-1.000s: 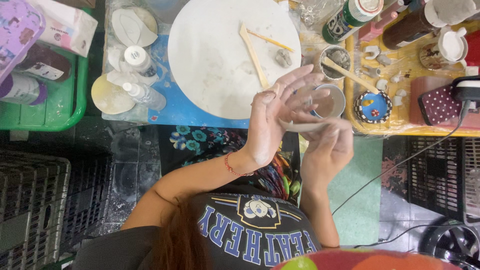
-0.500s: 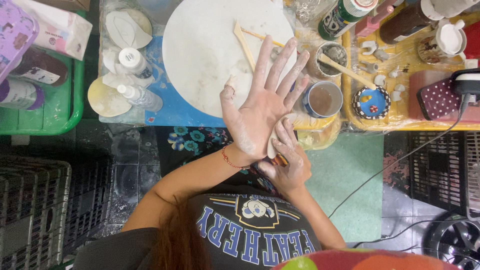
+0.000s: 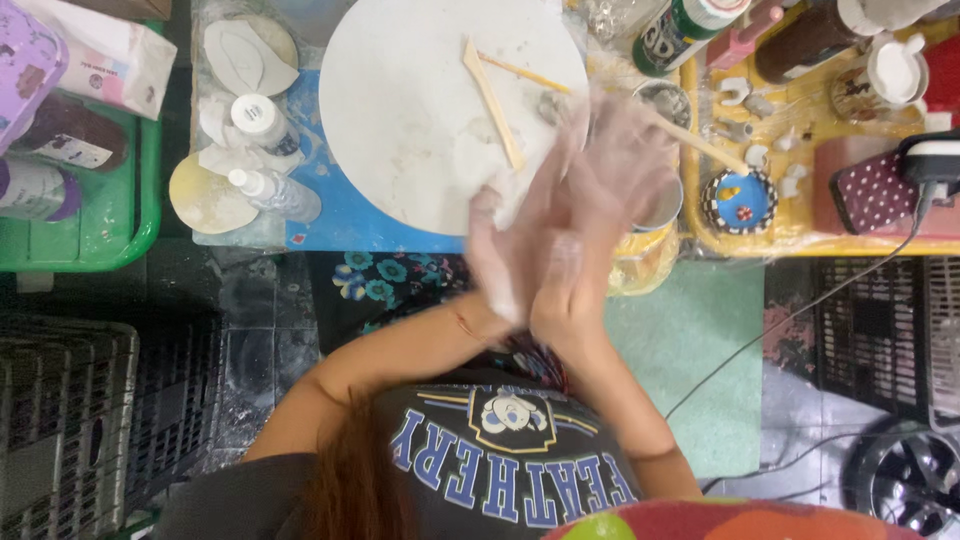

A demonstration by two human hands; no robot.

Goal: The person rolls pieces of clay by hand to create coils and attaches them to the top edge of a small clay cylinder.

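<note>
Clearly blurred with motion: left hand (image 3: 505, 250) and right hand (image 3: 615, 180) pressed palm against palm, fingers stretched out, both dusted white. Impossible to tell whether either grip encloses anything, or whether some small lump sits between the palms.

Hovering over the near right edge of the round white board (image 3: 400, 100), itself lying on a blue mat (image 3: 340, 215) on the tabletop. Smeared with pale residue across the middle; carrying a flat wooden tool (image 3: 492, 100) and a thin skewer (image 3: 525, 72) near the far side.

Likely risks, judged from the crowding: catching the wooden stick (image 3: 705, 145) that leans out of the grey cup (image 3: 668, 205) just beside the right hand, and tipping that cup onto the yellow tray (image 3: 800, 245). Also sweeping the flat tool off the board with a wide stroke. Possibly shedding white dust onto the dark shirt (image 3: 500, 470) below.
</note>
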